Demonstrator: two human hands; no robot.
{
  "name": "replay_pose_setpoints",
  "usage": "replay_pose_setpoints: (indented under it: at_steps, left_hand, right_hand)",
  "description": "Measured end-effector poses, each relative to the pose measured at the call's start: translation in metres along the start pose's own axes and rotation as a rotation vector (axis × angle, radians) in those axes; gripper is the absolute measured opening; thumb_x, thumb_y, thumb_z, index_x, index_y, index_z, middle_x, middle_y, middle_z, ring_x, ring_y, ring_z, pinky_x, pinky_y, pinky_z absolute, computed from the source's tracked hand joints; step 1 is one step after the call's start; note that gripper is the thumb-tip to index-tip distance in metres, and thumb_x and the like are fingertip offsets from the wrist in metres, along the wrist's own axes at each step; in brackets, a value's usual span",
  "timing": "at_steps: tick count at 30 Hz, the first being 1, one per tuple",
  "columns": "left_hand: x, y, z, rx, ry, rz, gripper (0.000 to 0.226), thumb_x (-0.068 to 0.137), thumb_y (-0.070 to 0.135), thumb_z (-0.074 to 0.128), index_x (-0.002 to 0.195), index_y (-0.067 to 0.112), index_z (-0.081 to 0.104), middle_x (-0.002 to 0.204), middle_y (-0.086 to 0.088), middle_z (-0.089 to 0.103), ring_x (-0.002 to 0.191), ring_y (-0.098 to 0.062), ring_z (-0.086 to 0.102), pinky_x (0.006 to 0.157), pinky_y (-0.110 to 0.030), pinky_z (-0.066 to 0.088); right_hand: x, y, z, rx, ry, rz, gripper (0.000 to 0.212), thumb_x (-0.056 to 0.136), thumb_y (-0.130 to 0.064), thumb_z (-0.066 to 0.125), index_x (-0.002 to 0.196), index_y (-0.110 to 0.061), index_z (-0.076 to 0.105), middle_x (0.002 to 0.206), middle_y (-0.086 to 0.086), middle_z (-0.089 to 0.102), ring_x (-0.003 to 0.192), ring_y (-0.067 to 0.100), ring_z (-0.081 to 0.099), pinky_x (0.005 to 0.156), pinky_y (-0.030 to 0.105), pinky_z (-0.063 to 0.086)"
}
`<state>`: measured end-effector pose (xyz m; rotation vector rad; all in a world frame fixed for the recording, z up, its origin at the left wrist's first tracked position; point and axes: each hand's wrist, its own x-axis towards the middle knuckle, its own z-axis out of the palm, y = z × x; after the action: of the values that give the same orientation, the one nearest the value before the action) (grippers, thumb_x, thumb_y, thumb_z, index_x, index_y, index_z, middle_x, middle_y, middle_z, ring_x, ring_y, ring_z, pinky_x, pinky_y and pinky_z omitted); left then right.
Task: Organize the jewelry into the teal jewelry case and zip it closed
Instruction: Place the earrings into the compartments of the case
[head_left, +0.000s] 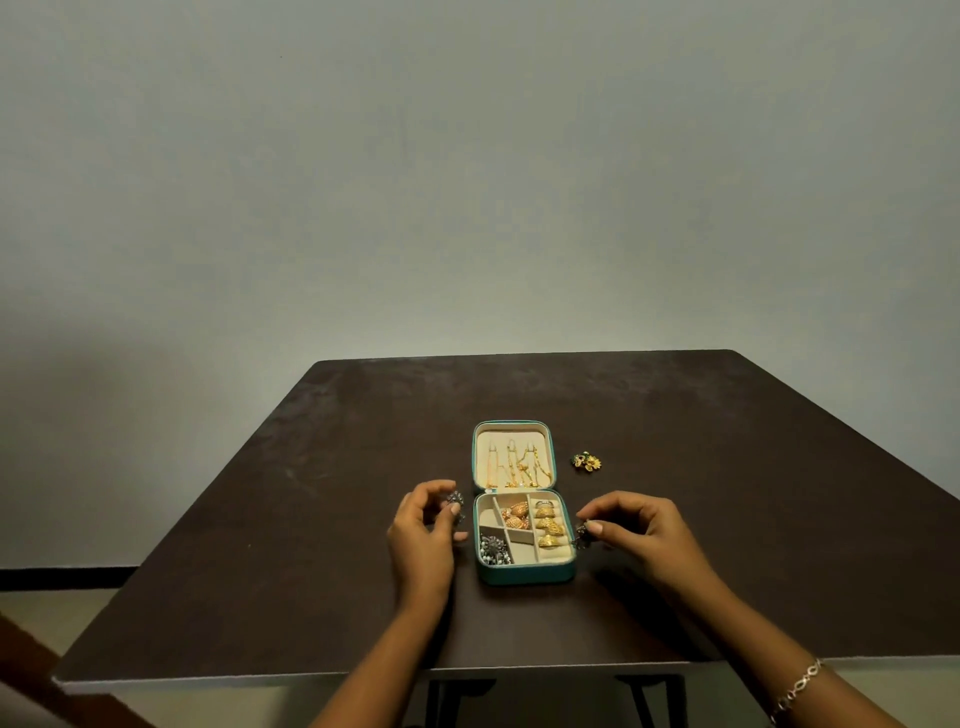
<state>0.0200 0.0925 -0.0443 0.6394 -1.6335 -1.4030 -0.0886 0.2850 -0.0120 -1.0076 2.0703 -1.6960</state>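
Note:
The teal jewelry case (524, 573) lies open at the middle of the dark table (311, 493), lid flat behind the base. Gold chains (519, 467) hang in the cream lid. The base compartments hold copper earrings (515, 516), gold rings (548, 526) and a silver beaded piece (494, 550). My left hand (423, 540) is just left of the case, pinching a small dark silver earring (455, 500). My right hand (636, 530) is just right of the case, pinching a matching dark earring (582, 536) at the case's right edge. A gold and green flower piece (587, 461) lies loose on the table, right of the lid.
The table's near edge (363, 675) runs just below my forearms, with dark legs under it. A plain grey wall stands behind the table's far edge. A chain bracelet (797, 693) is on my right wrist.

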Motion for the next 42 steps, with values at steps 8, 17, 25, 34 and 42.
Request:
replay_pose_setpoints:
  at_steps: [8,17,25,34,42]
  left_hand:
    - [0.0,-0.006,-0.004,-0.021,-0.014,-0.016,0.031,0.084,-0.006,0.057,0.092,0.023,0.065,0.095,-0.011,0.059,0.062,-0.005,0.06,0.058,-0.028,0.056]
    - [-0.003,-0.007,-0.007,-0.098,-0.044,-0.054,0.03,0.084,-0.007,0.056,0.086,0.022,0.064,0.084,-0.01,0.055,0.066,-0.014,0.055,0.053,-0.019,0.052]
    - [-0.002,-0.01,-0.005,-0.078,-0.053,-0.048,0.031,0.083,-0.007,0.057,0.086,0.023,0.064,0.088,-0.016,0.055,0.065,-0.017,0.056,0.053,-0.019,0.052]
    - [-0.002,-0.01,-0.006,-0.098,-0.055,-0.052,0.03,0.084,-0.006,0.057,0.086,0.023,0.065,0.086,-0.011,0.055,0.062,-0.007,0.057,0.056,-0.025,0.054]
    - [-0.001,-0.013,-0.006,-0.102,-0.062,-0.039,0.034,0.083,-0.008,0.057,0.084,0.024,0.066,0.085,-0.012,0.056,0.06,-0.001,0.058,0.056,-0.026,0.054]
  right_hand:
    - [0.033,-0.019,0.043,-0.179,-0.009,-0.074,0.022,0.078,-0.004,0.068,0.075,-0.025,0.068,0.078,-0.006,0.07,0.078,0.001,0.065,0.073,0.016,0.052]
    - [0.07,-0.023,0.075,-0.525,-0.084,-0.052,0.007,0.08,-0.008,0.068,0.081,-0.014,0.069,0.075,-0.002,0.067,0.056,0.014,0.062,0.051,0.021,0.052]
    - [0.075,-0.025,0.07,-0.634,-0.19,0.008,0.02,0.082,-0.002,0.063,0.076,-0.021,0.065,0.067,-0.006,0.064,0.046,0.007,0.054,0.052,0.018,0.048]
    - [0.085,-0.037,0.075,-0.943,-0.377,-0.135,0.027,0.082,-0.002,0.058,0.1,-0.017,0.07,0.101,0.002,0.07,0.095,0.018,0.062,0.076,0.027,0.045]
    - [0.087,-0.042,0.079,-0.952,-0.406,-0.087,0.012,0.082,-0.006,0.059,0.089,-0.011,0.068,0.091,0.006,0.071,0.076,0.016,0.059,0.071,0.027,0.045]
